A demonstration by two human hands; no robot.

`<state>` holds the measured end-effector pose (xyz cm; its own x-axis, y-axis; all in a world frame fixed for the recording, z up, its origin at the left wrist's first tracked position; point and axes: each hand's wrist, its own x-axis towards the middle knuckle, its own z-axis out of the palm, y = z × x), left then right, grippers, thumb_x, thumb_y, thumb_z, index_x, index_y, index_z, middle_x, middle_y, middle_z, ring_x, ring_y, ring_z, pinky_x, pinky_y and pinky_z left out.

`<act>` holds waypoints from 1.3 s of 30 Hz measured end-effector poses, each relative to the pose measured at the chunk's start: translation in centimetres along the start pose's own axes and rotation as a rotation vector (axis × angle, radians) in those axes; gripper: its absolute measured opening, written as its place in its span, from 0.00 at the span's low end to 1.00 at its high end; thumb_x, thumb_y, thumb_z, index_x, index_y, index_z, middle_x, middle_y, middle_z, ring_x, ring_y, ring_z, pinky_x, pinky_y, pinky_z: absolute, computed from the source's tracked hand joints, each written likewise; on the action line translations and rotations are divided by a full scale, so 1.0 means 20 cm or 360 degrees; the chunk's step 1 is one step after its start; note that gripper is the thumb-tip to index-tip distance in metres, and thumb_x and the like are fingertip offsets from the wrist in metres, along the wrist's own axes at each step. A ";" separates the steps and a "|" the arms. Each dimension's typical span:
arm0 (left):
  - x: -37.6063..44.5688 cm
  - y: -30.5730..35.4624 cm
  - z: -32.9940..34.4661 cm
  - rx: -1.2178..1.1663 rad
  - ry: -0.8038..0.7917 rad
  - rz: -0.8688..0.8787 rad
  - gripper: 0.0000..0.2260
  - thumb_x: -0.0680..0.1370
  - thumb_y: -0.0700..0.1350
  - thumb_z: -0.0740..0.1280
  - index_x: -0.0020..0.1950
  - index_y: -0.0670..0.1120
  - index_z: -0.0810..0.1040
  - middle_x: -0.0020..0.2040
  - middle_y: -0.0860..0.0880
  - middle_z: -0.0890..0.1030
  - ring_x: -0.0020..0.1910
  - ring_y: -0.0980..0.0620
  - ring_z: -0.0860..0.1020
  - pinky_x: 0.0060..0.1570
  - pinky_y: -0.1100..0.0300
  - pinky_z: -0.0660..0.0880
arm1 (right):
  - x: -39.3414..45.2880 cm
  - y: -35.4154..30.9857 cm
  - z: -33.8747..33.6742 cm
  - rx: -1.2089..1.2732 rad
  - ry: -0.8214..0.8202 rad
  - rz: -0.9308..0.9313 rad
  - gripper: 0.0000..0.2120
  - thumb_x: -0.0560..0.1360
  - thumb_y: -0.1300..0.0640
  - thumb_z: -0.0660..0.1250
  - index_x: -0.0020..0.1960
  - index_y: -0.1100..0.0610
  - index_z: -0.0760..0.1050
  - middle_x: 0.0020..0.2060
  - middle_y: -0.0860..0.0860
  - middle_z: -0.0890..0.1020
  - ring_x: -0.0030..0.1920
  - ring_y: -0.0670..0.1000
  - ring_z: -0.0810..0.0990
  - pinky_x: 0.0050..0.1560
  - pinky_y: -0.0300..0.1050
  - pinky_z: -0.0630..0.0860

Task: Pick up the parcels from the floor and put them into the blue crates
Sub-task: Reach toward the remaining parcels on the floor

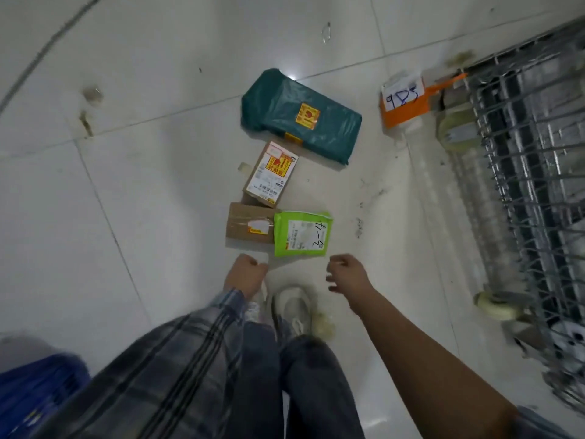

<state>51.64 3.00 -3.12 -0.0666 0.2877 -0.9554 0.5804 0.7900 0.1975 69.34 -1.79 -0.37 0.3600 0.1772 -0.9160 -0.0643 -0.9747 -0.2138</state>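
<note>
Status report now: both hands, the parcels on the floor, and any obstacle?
Left hand and right hand hold nothing, above floor. Four parcels still down; green mailer nearest. Blue crate behind left. Path clear.

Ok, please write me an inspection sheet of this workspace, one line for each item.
Surface: pale tiled floor, scuffed and stained.
Job's things: dark green parcel; small labelled box; flat brown box; light green mailer marked 3-4; all on the floor. Blue crate at lower left.
Clutter: orange tag marked 985.
Hands: left hand and right hand hold nothing, fingers loosely curled, above the floor near the mailer.
Cables: nothing seen.
Surroundings: wire cage cart with a caster, at right.
</note>
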 end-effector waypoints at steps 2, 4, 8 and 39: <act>0.14 0.06 0.02 0.0156 -0.0083 0.0019 0.23 0.69 0.50 0.68 0.58 0.37 0.72 0.51 0.39 0.76 0.49 0.42 0.78 0.50 0.51 0.75 | 0.18 -0.08 0.04 -0.0416 0.0024 -0.0234 0.19 0.73 0.63 0.64 0.64 0.61 0.70 0.49 0.57 0.77 0.48 0.56 0.77 0.51 0.47 0.74; 0.26 0.08 0.06 0.0090 -0.0149 0.0016 0.19 0.69 0.49 0.71 0.50 0.36 0.75 0.41 0.42 0.74 0.34 0.46 0.74 0.36 0.57 0.70 | 0.34 -0.14 0.07 -0.0921 -0.0017 -0.0469 0.26 0.73 0.62 0.65 0.70 0.60 0.65 0.63 0.58 0.72 0.62 0.58 0.73 0.61 0.48 0.70; 0.44 0.02 0.23 -0.0002 -0.0268 0.0018 0.08 0.75 0.45 0.71 0.45 0.40 0.79 0.33 0.44 0.76 0.26 0.54 0.74 0.26 0.63 0.69 | 0.58 -0.20 0.10 -0.1628 -0.0124 -0.0746 0.39 0.71 0.61 0.66 0.76 0.56 0.51 0.74 0.54 0.59 0.71 0.58 0.61 0.66 0.53 0.68; -0.73 -0.04 -0.53 -0.1327 0.0115 0.0448 0.13 0.75 0.35 0.68 0.58 0.42 0.76 0.54 0.42 0.81 0.42 0.52 0.81 0.40 0.62 0.81 | -0.71 -0.48 0.24 0.0055 -0.0810 -0.0504 0.13 0.75 0.63 0.66 0.59 0.54 0.77 0.50 0.51 0.84 0.44 0.50 0.84 0.35 0.41 0.80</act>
<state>43.51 3.97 12.95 -0.0781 0.5426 -0.8363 -0.1964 0.8141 0.5465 60.40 5.76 13.10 -0.1240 0.5095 -0.8515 -0.0597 -0.8604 -0.5061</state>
